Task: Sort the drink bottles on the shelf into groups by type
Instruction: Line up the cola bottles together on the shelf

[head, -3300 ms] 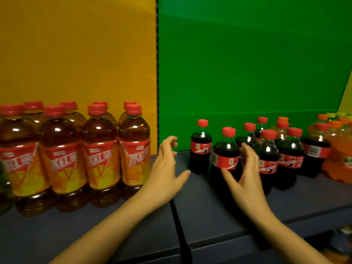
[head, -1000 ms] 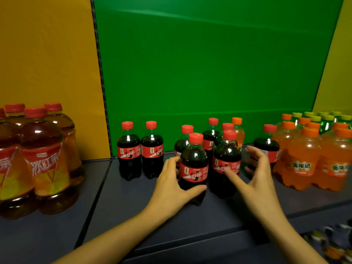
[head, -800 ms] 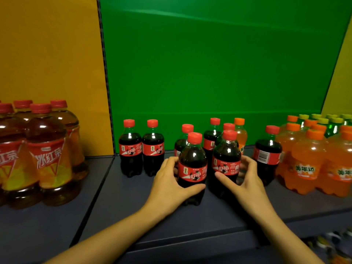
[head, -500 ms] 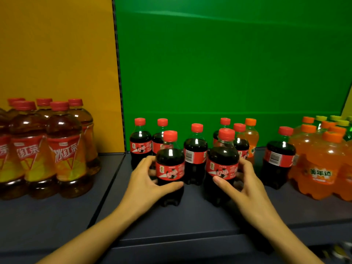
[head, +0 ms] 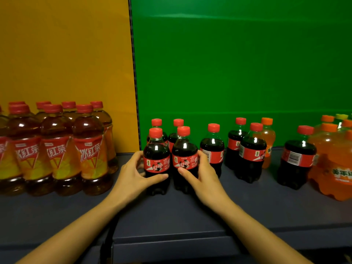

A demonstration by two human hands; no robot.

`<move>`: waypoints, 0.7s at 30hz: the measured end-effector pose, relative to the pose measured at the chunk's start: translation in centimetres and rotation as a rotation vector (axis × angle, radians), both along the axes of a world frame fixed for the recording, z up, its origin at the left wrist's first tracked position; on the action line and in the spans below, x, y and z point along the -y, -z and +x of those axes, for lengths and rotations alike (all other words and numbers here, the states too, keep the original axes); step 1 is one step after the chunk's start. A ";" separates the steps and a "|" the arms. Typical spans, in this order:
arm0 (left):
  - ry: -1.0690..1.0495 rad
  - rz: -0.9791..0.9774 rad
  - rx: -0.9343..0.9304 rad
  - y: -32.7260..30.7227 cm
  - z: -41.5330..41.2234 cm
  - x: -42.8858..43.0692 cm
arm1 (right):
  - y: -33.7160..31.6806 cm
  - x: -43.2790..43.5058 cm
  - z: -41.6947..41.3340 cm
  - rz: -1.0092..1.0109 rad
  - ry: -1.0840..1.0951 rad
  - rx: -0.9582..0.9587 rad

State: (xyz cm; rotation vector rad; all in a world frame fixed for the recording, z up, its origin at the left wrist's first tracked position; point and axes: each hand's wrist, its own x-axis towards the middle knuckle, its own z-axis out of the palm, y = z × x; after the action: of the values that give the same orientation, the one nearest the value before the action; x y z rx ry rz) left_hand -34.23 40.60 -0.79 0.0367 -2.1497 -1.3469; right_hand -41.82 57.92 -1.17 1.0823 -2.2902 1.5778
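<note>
Two small cola bottles with red caps stand side by side at the front left of the green-backed shelf section. My left hand (head: 133,176) grips the left cola bottle (head: 156,149), thumb across its front. My right hand (head: 202,174) grips the right cola bottle (head: 184,149) the same way. Both bottles stand upright on the shelf (head: 171,216), just in front of two more cola bottles (head: 178,123). Further right stand several loose cola bottles (head: 252,151), with one small orange soda bottle (head: 267,134) behind them.
A block of large iced tea bottles (head: 57,149) fills the yellow-backed section on the left. Orange soda bottles (head: 331,164) crowd the far right, with a green-capped bottle (head: 342,116) behind. A dark divider seam runs down the shelf near my left forearm.
Both hands slid their cola bottles leftward across the shelf until they stand in front of the two cola bottles at the back left. The view panned left too.
</note>
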 end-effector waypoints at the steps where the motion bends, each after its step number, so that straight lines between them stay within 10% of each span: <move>1: 0.007 -0.004 0.001 0.1 0.0 0.2 | 0.2 0.2 -0.1 -0.007 0.004 0.006; 21: -0.110 -0.202 -0.075 0.7 -1.1 0.6 | 0.6 1.0 0.7 0.086 0.152 -0.179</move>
State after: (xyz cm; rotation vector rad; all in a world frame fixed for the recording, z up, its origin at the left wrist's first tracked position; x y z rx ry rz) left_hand -35.30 39.99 -1.54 0.0240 -2.1760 -1.0489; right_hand -41.13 56.89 -1.74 0.9977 -2.2778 1.2833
